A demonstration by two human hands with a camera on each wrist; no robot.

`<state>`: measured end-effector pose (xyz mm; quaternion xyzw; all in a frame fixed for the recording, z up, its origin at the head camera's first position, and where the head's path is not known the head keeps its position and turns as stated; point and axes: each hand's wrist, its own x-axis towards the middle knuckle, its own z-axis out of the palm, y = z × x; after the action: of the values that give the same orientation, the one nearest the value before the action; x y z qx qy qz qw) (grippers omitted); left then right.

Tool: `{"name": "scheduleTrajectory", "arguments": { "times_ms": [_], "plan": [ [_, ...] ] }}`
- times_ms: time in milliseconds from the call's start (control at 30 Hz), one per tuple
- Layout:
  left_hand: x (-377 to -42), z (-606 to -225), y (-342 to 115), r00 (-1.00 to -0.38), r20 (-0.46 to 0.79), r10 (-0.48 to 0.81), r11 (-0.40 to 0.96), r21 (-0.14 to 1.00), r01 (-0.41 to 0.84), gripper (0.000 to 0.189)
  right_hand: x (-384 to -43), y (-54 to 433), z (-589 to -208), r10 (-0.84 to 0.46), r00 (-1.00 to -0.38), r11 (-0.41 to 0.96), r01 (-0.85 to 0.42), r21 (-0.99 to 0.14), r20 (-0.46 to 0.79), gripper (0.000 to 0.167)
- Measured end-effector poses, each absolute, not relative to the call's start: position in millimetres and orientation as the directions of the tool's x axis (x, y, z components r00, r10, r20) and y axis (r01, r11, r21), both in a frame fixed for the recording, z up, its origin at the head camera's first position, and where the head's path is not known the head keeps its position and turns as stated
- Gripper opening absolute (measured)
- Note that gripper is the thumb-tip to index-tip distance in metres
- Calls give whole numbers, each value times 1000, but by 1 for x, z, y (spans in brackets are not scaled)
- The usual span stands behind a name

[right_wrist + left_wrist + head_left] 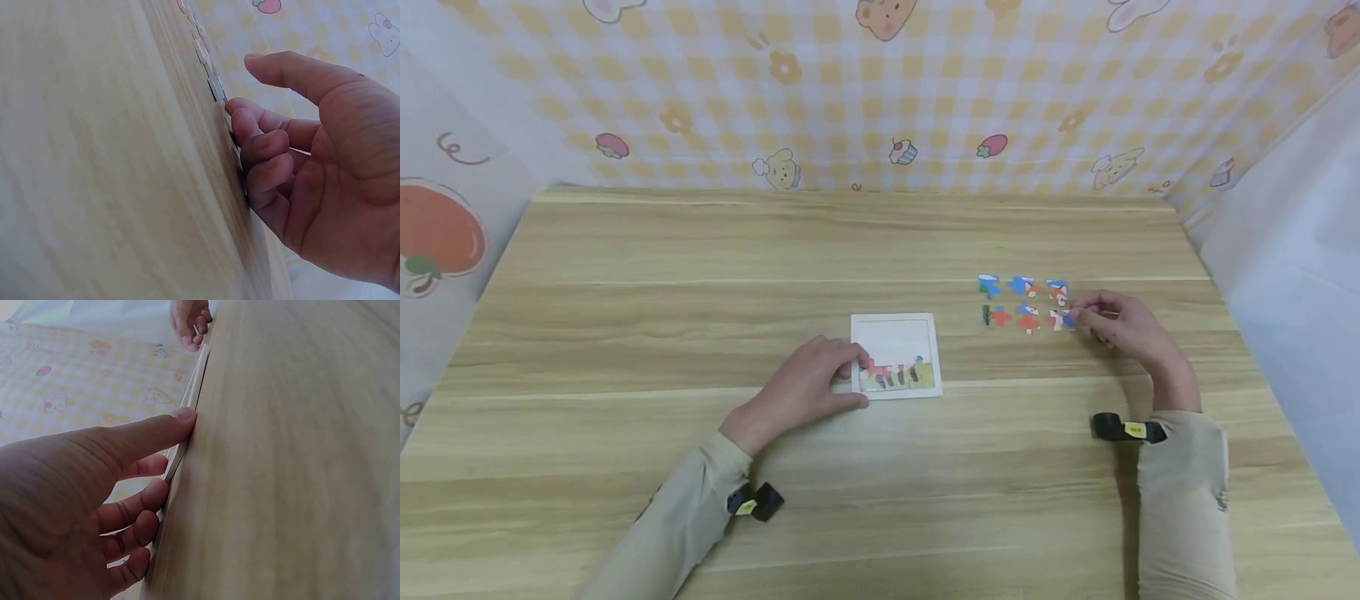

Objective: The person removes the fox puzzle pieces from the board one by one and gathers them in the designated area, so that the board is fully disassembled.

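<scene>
A white-framed jigsaw puzzle tray (895, 317) lies on the table, its lower part filled with pieces showing striped legs and yellow-green ground. My left hand (805, 385) grips the tray's left side, the thumb at its near corner and the index finger over the frame. In the left wrist view the thumb (165, 430) touches the tray's thin edge. Loose jigsaw pieces (1028, 320) in blue, orange and white lie in two rows to the right. My right hand (1123, 327) is at the row's right end, fingertips by a blue-and-white piece (1060, 320), thumb raised apart from the index finger.
The wooden table (700, 250) runs back to a yellow checked cloth (865, 92) with cartoon prints. White cloth hangs at both sides. A black strap device (1123, 428) sits on the right wrist and another (756, 502) on the left.
</scene>
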<state>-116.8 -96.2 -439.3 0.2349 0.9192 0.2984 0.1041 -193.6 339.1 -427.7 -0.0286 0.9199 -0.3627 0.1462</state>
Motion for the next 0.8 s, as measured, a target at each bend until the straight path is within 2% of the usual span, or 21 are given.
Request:
{"name": "scheduleTrajectory", "arguments": {
  "times_ms": [267,433,567,667,700,800],
  "plan": [
    [-117,-439,-97,-869,-61,491,710,605,359,36,-193,338,-427,-164,-958,717,48,-695,-236,31],
    [-116,-436,-96,-879,-91,468,725,608,322,48,-193,336,-426,-135,-968,697,59,-715,-211,32],
    [-115,-436,-96,-886,-95,454,726,616,306,63,-193,331,-419,45,-999,589,42,-807,-19,19],
    [-114,-438,-96,-890,-68,451,722,614,319,73,-192,327,-409,194,-972,439,-37,-898,135,19],
    [-114,-438,-96,-892,-56,448,721,613,323,77,-191,325,-406,221,-964,385,-54,-921,149,20],
    [-115,-438,-97,-901,-26,434,716,617,327,84,-190,322,-401,205,-965,373,-79,-925,165,20]
  ]
}}
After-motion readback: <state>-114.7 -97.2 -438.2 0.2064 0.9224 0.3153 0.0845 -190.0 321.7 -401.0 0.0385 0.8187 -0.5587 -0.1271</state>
